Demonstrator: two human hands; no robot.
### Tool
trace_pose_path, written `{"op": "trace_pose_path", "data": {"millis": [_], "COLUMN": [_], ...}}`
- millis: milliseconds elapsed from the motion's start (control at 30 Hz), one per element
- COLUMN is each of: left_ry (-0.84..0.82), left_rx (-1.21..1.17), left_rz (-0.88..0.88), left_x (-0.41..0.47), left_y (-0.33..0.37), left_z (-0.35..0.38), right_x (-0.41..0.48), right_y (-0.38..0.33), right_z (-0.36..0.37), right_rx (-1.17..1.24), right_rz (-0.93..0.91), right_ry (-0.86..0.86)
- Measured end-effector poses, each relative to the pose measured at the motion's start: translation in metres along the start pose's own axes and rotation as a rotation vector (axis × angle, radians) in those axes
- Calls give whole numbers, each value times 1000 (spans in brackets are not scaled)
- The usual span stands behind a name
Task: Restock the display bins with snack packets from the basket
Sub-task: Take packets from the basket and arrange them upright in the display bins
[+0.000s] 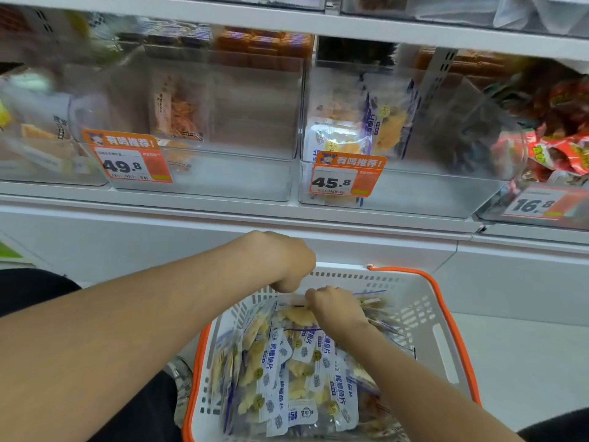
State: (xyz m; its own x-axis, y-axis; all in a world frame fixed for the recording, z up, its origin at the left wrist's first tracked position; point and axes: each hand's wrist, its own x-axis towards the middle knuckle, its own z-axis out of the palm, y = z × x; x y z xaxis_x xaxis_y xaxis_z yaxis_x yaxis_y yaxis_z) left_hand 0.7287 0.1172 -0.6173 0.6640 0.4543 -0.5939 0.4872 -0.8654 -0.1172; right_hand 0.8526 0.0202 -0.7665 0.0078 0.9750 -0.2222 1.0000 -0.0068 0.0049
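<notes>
Low at centre frame, the white, orange-trimmed basket (446,317) holds the snack packets (280,378). At its far end the right hand (334,309) has its grip closed on one packet (294,302). The left hand (287,263) curls just beside it, and I cannot tell whether it holds anything. Across the upper frame sit the clear display bins (414,196).

Both bare forearms reached fwd & down, L arm from the left edge, R arm from lower right. L hand (287,263) hung knuckles-up w/ fingers curled under, grip hidden. R hand (334,309), just beside it, clutched snack packets (376,306).
</notes>
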Motion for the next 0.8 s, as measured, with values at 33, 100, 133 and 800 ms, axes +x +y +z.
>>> {"op": "trace_pose_path", "data": {"millis": [33,100,133,800], "left_ry": [-4,-10,-16,297], "left_rx": [10,41,54,-851], "left_rz": [0,-24,-52,-110], "left_x": [-3,-12,-17,-96], "left_y": [-1,-4,-6,-97], "left_z": [-3,-10,-13,-50], "right_x": [4,10,12,-12], "right_y": [2,4,4,-71], "right_z": [0,-5,-12,-151], "right_rx": [35,154,244,1520], "right_rz": [22,47,49,5], "right_ry": [65,226,300,595]}}
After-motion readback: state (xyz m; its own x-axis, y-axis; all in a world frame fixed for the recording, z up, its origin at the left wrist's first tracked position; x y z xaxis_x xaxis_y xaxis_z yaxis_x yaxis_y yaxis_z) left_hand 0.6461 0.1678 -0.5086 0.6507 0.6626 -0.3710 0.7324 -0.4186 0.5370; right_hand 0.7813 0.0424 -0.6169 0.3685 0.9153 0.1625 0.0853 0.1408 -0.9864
